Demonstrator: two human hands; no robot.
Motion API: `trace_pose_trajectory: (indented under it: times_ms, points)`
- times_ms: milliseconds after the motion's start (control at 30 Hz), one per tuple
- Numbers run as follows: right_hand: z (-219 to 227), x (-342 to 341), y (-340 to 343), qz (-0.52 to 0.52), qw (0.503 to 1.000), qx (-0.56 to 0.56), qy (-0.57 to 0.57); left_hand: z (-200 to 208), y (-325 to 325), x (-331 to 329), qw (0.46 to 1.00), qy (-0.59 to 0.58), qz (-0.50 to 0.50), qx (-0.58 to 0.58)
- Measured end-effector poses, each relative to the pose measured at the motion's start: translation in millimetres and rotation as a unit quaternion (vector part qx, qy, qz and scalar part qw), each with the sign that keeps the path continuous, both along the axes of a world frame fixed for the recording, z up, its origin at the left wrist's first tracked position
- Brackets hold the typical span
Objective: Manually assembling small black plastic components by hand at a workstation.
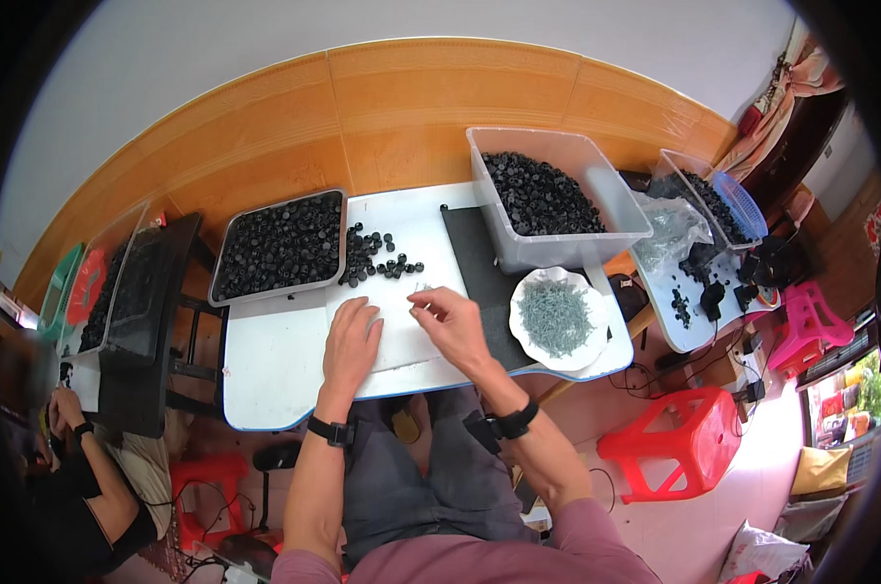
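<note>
My left hand [353, 336] lies on the white table [265, 365], fingers stretched forward and nothing visible in them. Just ahead of its fingertips is a loose group of small round black parts [396, 266]. To its right, my right hand [450, 323] hovers low over the table with thumb and forefinger pinched; what they hold, if anything, is too small to make out. A few tiny pale pieces [423, 287] lie by its fingertips. Right of that hand, a white scalloped plate [601, 316] holds a heap of thin grey-green pieces [555, 316].
A shallow tray [341, 209] full of black parts stands at the back left. A large clear bin [557, 255] of similar parts sits back right on a black mat [469, 243]. Red stools [688, 438] stand right. At far left another person's hands [68, 409] work at a neighbouring table.
</note>
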State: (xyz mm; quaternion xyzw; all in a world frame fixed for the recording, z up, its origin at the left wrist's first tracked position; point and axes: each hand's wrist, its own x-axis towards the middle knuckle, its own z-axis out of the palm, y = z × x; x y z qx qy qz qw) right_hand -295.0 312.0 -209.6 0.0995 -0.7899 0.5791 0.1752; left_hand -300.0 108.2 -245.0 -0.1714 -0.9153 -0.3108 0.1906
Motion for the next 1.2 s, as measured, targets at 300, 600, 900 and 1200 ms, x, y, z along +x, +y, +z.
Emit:
trace_pose_trajectory:
  times_ms: [300,600,900,1200]
  points:
    - [156,-102,136,-0.081,0.964,0.235,0.097,3,0,0,0.999,0.029,-0.015,0.023]
    - [121,-162,165,0.075,0.784,0.508,-0.350,1,-7,-5,1.000,0.013,0.016,0.015]
    - [91,-186,198,0.044,0.732,0.563,-0.381,0,10,-12,1.000,0.005,0.005,0.015]
    - [73,-198,214,0.063,0.747,0.544,-0.377,3,7,-8,0.999,0.005,0.019,0.028]
